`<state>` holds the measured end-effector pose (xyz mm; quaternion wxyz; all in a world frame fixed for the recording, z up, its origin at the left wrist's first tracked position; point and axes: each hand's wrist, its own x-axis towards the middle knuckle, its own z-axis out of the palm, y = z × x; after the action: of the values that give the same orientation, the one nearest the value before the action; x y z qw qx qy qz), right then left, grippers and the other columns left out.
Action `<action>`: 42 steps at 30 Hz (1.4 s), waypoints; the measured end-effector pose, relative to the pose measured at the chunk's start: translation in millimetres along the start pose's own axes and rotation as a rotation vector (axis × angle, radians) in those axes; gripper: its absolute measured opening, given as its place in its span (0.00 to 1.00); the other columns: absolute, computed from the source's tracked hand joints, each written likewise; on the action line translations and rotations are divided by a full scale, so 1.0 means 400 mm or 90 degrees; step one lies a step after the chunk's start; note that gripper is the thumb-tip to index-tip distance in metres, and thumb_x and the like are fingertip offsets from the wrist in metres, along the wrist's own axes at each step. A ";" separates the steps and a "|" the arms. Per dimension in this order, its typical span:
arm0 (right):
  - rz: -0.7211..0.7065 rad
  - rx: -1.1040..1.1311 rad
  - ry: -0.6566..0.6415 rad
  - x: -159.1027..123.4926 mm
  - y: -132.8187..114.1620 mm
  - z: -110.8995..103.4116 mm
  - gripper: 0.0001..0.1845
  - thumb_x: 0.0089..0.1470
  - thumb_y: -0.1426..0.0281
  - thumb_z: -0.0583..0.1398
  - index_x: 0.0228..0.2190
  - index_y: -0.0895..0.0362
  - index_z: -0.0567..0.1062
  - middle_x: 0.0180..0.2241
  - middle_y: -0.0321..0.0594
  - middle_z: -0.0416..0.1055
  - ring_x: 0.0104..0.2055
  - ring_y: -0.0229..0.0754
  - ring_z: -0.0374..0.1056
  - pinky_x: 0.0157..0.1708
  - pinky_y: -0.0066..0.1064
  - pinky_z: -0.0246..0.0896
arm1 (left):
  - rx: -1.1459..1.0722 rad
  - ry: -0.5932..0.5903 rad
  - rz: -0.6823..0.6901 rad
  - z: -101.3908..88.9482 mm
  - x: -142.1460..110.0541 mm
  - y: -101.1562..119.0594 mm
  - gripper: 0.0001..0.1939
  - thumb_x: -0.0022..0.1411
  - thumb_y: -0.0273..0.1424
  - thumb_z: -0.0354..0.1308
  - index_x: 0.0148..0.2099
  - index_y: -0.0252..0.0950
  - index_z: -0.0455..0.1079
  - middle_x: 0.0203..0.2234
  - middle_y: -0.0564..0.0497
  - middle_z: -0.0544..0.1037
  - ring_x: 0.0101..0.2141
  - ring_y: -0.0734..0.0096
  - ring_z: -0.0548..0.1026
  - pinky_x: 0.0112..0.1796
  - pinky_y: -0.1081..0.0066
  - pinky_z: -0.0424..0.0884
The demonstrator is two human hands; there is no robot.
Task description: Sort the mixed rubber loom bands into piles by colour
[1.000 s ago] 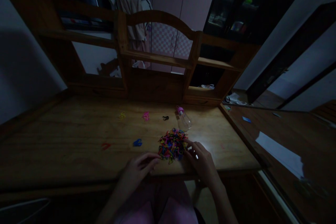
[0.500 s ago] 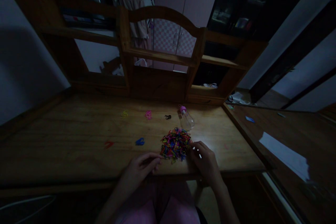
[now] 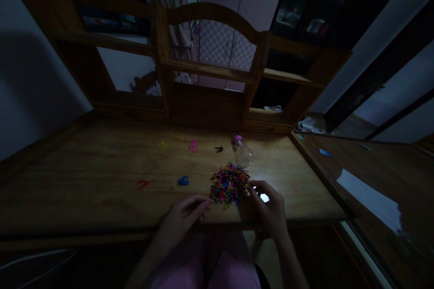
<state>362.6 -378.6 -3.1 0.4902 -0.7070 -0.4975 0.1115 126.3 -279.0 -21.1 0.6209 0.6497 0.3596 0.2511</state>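
Your work surface is a wooden desk [image 3: 101, 162], dimly lit. The pile of small multicoloured bands [image 3: 229, 184] sits toward its near edge, between your two hands, with the bands lying loosely over one another.

Your left hand [image 3: 190, 214] is at the near left border of the pile. Thumb and forefinger are brought nearly together, their tips at the outermost bands; whether a band is pinched between them cannot be determined in this light. Your right hand [image 3: 269, 203] is at the right border, fingers curved, with a rounded gap behind the tips through which the bright desk shows. Its tips meet the pile's edge; whether they have hold of a band, you cannot be told from this view.

Left of the pile, on the desk, lie a blue bunch [image 3: 183, 180] and, farther left, a red bunch [image 3: 143, 184]. On the far side, from left to right, are a yellow bunch [image 3: 162, 145], a pink bunch [image 3: 193, 146] and a black bunch [image 3: 219, 149], each apart from the next. A clear bottle [image 3: 246, 157] with a pink top is just beyond the pile. White paper [image 3: 371, 201] lies on the brown surface [image 3: 339, 162] to your right.
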 end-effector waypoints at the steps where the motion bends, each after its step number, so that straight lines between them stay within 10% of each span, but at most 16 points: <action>1: 0.006 0.010 0.004 0.000 -0.005 0.002 0.08 0.57 0.66 0.59 0.35 0.54 0.76 0.32 0.40 0.75 0.31 0.41 0.70 0.31 0.31 0.65 | -0.001 0.001 0.000 0.000 0.000 -0.001 0.16 0.61 0.42 0.55 0.42 0.36 0.75 0.30 0.49 0.78 0.31 0.70 0.74 0.34 0.72 0.69; 12: 0.045 0.095 -0.024 0.013 -0.036 0.033 0.07 0.55 0.66 0.60 0.34 0.55 0.77 0.33 0.40 0.77 0.34 0.43 0.72 0.34 0.31 0.68 | 0.009 0.009 0.014 0.002 0.000 -0.006 0.16 0.62 0.42 0.54 0.41 0.36 0.75 0.30 0.49 0.78 0.31 0.69 0.75 0.34 0.73 0.70; 20: -0.100 0.101 -0.132 0.123 -0.121 0.123 0.09 0.56 0.67 0.59 0.37 0.55 0.79 0.34 0.40 0.78 0.33 0.41 0.72 0.34 0.30 0.67 | 0.010 0.015 0.049 0.009 -0.001 0.002 0.16 0.62 0.42 0.53 0.39 0.36 0.74 0.29 0.50 0.77 0.29 0.69 0.74 0.33 0.73 0.70; 28: -0.282 -0.157 -0.317 0.377 -0.275 0.383 0.11 0.57 0.71 0.58 0.38 0.54 0.80 0.36 0.39 0.79 0.37 0.41 0.73 0.35 0.28 0.62 | -0.002 0.030 0.065 0.010 0.005 -0.003 0.16 0.62 0.42 0.53 0.37 0.34 0.73 0.26 0.51 0.75 0.28 0.69 0.73 0.32 0.73 0.69; 34: -0.274 -0.200 -0.341 0.411 -0.335 0.566 0.11 0.55 0.74 0.58 0.36 0.58 0.81 0.37 0.44 0.79 0.38 0.42 0.73 0.35 0.26 0.59 | -0.004 0.042 0.090 0.010 -0.002 0.000 0.15 0.63 0.40 0.53 0.38 0.34 0.74 0.31 0.49 0.77 0.33 0.68 0.74 0.35 0.73 0.69; 38: -0.284 -0.208 -0.325 0.408 -0.355 0.549 0.12 0.56 0.73 0.57 0.34 0.62 0.81 0.35 0.50 0.78 0.37 0.45 0.73 0.34 0.28 0.58 | -0.022 0.039 0.093 0.008 -0.005 0.001 0.15 0.64 0.40 0.51 0.37 0.34 0.73 0.28 0.50 0.76 0.30 0.69 0.73 0.33 0.73 0.68; 42: -0.305 -0.199 -0.288 0.397 -0.357 0.410 0.13 0.59 0.71 0.55 0.37 0.59 0.80 0.35 0.46 0.78 0.38 0.44 0.73 0.35 0.28 0.58 | -0.054 0.034 0.084 0.008 -0.006 0.007 0.17 0.65 0.41 0.51 0.38 0.33 0.73 0.26 0.51 0.75 0.28 0.71 0.73 0.31 0.74 0.68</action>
<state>248.4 -150.6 83.1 0.2659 -0.5943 -0.7558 0.0702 127.7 -282.9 -18.2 0.6202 0.6380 0.3218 0.3237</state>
